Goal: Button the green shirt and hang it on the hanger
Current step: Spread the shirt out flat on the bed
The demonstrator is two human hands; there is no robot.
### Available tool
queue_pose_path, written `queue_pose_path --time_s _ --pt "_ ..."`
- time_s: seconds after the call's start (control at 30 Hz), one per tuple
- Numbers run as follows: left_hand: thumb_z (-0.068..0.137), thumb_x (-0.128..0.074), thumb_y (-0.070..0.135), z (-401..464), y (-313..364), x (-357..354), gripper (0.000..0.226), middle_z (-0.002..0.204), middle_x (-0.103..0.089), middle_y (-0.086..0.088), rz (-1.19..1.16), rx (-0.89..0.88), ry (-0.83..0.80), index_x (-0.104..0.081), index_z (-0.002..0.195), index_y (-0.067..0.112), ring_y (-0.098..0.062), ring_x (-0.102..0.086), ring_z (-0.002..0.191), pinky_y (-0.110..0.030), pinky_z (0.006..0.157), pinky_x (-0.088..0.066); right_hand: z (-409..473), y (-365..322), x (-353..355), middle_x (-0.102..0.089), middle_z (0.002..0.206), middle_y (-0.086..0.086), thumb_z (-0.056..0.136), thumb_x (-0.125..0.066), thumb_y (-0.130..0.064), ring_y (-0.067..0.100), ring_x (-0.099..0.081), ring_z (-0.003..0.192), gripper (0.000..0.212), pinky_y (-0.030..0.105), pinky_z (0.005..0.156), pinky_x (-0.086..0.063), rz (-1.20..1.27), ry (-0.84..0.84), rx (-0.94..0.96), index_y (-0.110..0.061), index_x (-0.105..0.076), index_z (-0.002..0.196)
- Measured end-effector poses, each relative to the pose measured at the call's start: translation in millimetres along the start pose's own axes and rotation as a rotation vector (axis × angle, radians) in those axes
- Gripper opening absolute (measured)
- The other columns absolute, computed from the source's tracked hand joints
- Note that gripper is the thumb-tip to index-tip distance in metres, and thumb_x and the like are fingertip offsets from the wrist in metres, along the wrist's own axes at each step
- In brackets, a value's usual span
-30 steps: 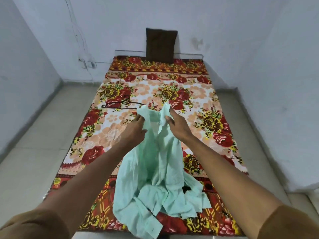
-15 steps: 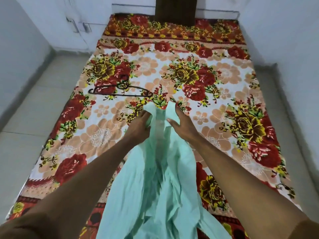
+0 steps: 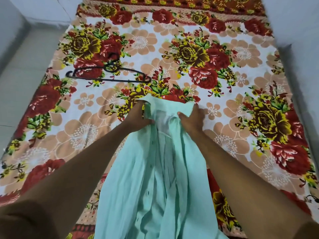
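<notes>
- A view from the person's head, looking down along two bare forearms that reach forward over a bed [image 3: 224, 104].
- The bed is covered by a floral blanket [image 3: 245, 54] with large red and yellow roses and peach flowers on white, and a red-orange border strip along the far end.
- A pale green shirt [image 3: 155, 178] runs up the middle of the view, from the bottom edge to the hands, in long loose folds. Its lower part leaves the frame at the bottom, and I cannot tell whether any buttons are done up.
- The left hand [image 3: 136, 116] is closed on the shirt's top edge at the left, fingers curled into the cloth.
- The right hand [image 3: 193, 118] is closed on the top edge at the right, thumb pointing inward across the fabric and fingers tucked behind it.
- The hands are near each other, with a short span of the shirt's top bunched between them; a whiter inner patch shows there.
- A thin black hanger [image 3: 110, 78] lies flat on the blanket, beyond and to the left of the hands, apart from the shirt. Its hook points toward the far end of the bed.
- Pale floor [image 3: 29, 69] shows left of the bed, and a pale wall [image 3: 300, 75] closes in on the right.
</notes>
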State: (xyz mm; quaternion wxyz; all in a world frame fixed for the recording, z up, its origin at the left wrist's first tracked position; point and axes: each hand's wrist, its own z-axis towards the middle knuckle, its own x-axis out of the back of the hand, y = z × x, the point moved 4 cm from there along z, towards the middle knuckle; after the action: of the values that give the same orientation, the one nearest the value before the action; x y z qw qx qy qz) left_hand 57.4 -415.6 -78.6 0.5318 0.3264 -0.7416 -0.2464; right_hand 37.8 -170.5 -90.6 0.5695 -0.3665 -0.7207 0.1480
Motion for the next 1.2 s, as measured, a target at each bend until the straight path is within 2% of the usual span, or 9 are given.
queue_pose_path --time_s 0.17,0.3,0.4,0.5,0.57,0.67,0.87,1.0,1.2 --pt "0.067 -0.087 0.039 -22 -36 -15 0.091 0.139 -0.06 -0.002 -0.209 -0.007 -0.023 -0.037 0.142 0.023 -0.024 -0.06 0.13 -0.05 0.109 -0.051 -24 4 -23 -0.027 0.16 0.017 0.09 -0.071 -0.053 0.043 -0.029 0.144 0.09 0.06 0.113 -0.03 -0.054 0.046 -0.124 -0.014 -0.028 0.158" --pt "0.08 -0.082 0.029 -21 -27 -23 0.094 0.15 -0.054 -0.005 -0.041 -0.121 -0.055 -0.031 0.158 0.018 -0.03 -0.052 0.137 -0.05 0.113 -0.044 -21 -7 -38 -0.025 0.164 0.013 0.102 -0.058 -0.039 0.039 -0.019 0.153 0.06 0.062 0.118 -0.022 -0.182 -0.027 0.194 -0.029 -0.037 0.157" --pt "0.083 -0.073 0.038 -13 -19 -33 0.097 0.168 -0.03 -0.01 0.158 -0.211 -0.102 -0.022 0.163 0.02 -0.04 -0.028 0.152 -0.059 0.119 -0.031 -19 -10 -40 -0.035 0.158 0.013 0.096 -0.063 -0.043 0.038 -0.028 0.149 0.06 0.059 0.119 -0.028 -0.131 -0.047 0.126 -0.032 -0.044 0.152" --pt "0.083 -0.082 0.044 -21 -22 -38 0.102 0.17 -0.023 -0.012 0.147 -0.175 -0.058 -0.025 0.163 0.016 -0.037 -0.021 0.156 -0.055 0.124 -0.025 -44 -5 -28 -0.055 0.137 0.012 0.081 -0.074 -0.017 0.038 -0.053 0.128 0.045 0.048 0.103 -0.049 0.349 0.337 -0.186 -0.015 -0.065 0.125" --pt "0.075 -0.088 0.047 -40 -26 -35 0.102 0.161 -0.04 -0.012 0.015 -0.09 0.074 -0.037 0.157 0.014 -0.034 -0.035 0.148 -0.05 0.12 -0.032 -79 -12 -28 -0.053 0.121 0.008 0.072 -0.07 -0.001 0.036 -0.055 0.117 0.04 0.049 0.094 -0.051 0.425 0.55 -0.103 -0.011 -0.06 0.109" --pt "0.063 -0.086 0.061 -78 -37 -28 0.092 0.136 -0.054 -0.006 0.076 0.064 0.235 -0.052 0.139 0.021 -0.031 -0.046 0.129 -0.049 0.103 -0.044 -111 -28 -66 -0.048 0.112 -0.001 0.079 -0.069 0.003 0.026 -0.057 0.099 0.036 0.044 0.085 -0.053 0.321 0.229 0.274 -0.012 -0.055 0.109" --pt "0.079 -0.068 0.012 -124 -62 -23 0.027 0.113 -0.054 -0.016 0.138 0.194 0.264 -0.065 0.105 0.007 -0.038 -0.056 0.107 -0.045 0.081 -0.052 -100 -30 -106 -0.061 0.123 0.017 0.089 -0.078 -0.018 0.033 -0.056 0.118 0.042 0.039 0.1 -0.045 -0.017 -0.145 0.326 -0.01 -0.06 0.127" --pt "0.087 -0.058 0.005 -134 -85 11 0.019 0.097 -0.07 -0.009 -0.051 0.323 0.426 -0.072 0.101 0.005 -0.03 -0.062 0.09 -0.032 0.075 -0.043 -82 -27 -104 -0.072 0.101 0.014 0.09 -0.073 -0.008 0.033 -0.069 0.097 0.014 0.031 0.08 -0.048 -0.049 -0.091 0.236 -0.01 -0.071 0.104" --pt "0.097 -0.062 0.023 -141 -106 47 0.016 0.11 -0.071 -0.007 -0.4 0.491 0.453 -0.067 0.109 0.014 -0.03 -0.067 0.104 -0.038 0.084 -0.052 -104 -44 -103 -0.063 0.122 0.014 0.088 -0.064 -0.003 0.035 -0.06 0.114 0.032 0.039 0.098 -0.049 -0.247 0.044 0.232 -0.012 -0.074 0.116"
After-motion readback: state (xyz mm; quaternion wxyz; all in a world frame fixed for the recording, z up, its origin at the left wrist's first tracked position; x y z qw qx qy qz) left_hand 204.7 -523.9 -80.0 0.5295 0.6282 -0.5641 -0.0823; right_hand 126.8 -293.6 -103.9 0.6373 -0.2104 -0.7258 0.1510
